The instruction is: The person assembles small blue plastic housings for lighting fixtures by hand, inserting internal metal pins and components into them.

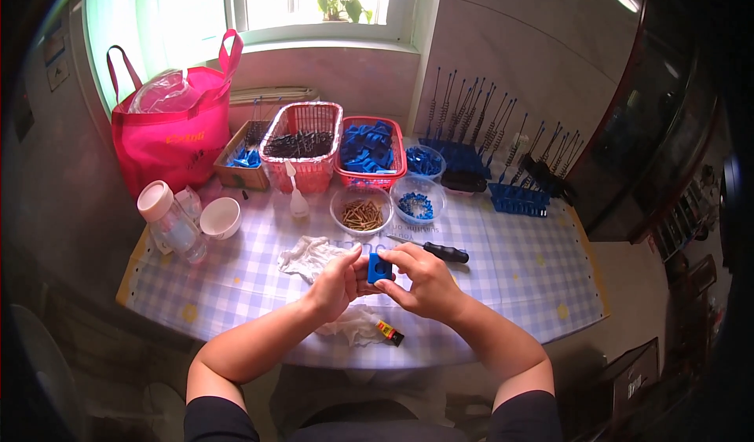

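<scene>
Over the middle of the table, a small blue plastic block (379,268) with a round hollow is held between my hands. The thumb and fingers of my right hand (428,282) pinch its right side. My left hand (338,285) is cupped at its left, with fingers partly hidden behind the block. Just beyond lies a black-handled screwdriver (446,252). A crumpled white cloth (306,258) rests left of my hands. Nearer me, a yellow and black glue tube (390,333) lies on a second white cloth (349,328).
Beyond my hands stand a bowl of brass-coloured pins (362,215), a bowl of small blue parts (416,205) and a red basket of blue pieces (367,147). Blue racks with upright spring rods (518,198) stand back right. A bottle (170,222) and a white bowl (221,218) are left.
</scene>
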`<state>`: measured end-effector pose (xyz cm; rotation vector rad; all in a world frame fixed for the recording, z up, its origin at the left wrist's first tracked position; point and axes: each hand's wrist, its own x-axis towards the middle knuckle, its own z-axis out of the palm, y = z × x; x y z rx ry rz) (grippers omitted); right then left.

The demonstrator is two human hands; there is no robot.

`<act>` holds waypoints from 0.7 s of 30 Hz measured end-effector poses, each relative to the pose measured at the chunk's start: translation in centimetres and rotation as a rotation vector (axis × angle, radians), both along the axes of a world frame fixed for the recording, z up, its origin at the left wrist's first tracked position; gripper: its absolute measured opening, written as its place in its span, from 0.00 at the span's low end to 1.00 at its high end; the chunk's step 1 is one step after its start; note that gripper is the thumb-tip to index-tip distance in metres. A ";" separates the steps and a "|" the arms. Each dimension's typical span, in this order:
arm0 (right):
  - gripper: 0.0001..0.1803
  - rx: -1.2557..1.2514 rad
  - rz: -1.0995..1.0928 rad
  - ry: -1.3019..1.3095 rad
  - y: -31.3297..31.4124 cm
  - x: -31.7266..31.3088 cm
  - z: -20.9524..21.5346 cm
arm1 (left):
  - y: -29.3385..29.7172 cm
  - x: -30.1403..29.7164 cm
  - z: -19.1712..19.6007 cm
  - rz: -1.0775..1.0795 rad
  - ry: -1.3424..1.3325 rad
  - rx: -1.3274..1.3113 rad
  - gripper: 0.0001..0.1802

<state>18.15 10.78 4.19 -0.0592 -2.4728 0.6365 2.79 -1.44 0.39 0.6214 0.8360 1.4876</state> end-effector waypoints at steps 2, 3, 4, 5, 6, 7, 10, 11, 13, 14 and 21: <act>0.22 -0.006 0.002 0.000 0.0 0.0 0.1 | 0.0 0.1 0.0 0.016 0.018 -0.025 0.35; 0.22 -0.011 0.005 -0.001 0.0 0.0 0.1 | 0.0 0.1 -0.1 0.019 0.011 -0.027 0.35; 0.22 -0.011 0.004 0.000 0.0 0.0 0.0 | 0.0 0.1 -0.1 0.022 0.005 -0.029 0.34; 0.22 -0.012 0.005 -0.004 0.0 0.0 0.0 | 0.0 0.1 -0.1 0.021 0.006 -0.029 0.34; 0.22 -0.013 0.007 -0.007 0.0 0.0 0.0 | -0.1 0.1 0.0 0.023 0.002 -0.038 0.34; 0.22 -0.013 0.005 -0.007 0.1 0.1 0.0 | -0.1 0.2 0.0 0.024 -0.003 -0.048 0.34; 0.22 -0.009 0.006 -0.015 0.1 0.1 0.0 | -0.1 0.3 0.0 0.026 -0.021 -0.051 0.34; 0.22 -0.006 0.006 -0.018 0.1 0.1 0.0 | -0.1 0.2 0.0 0.026 -0.021 -0.052 0.34; 0.22 -0.004 0.005 -0.021 0.1 0.1 0.0 | -0.1 0.2 0.0 0.027 -0.014 -0.052 0.34; 0.22 -0.003 0.006 -0.019 0.2 0.1 0.0 | -0.1 0.2 0.1 0.026 -0.014 -0.052 0.34; 0.22 -0.006 0.008 -0.028 0.2 0.2 0.0 | 0.0 0.1 -0.2 0.005 -0.014 -0.026 0.34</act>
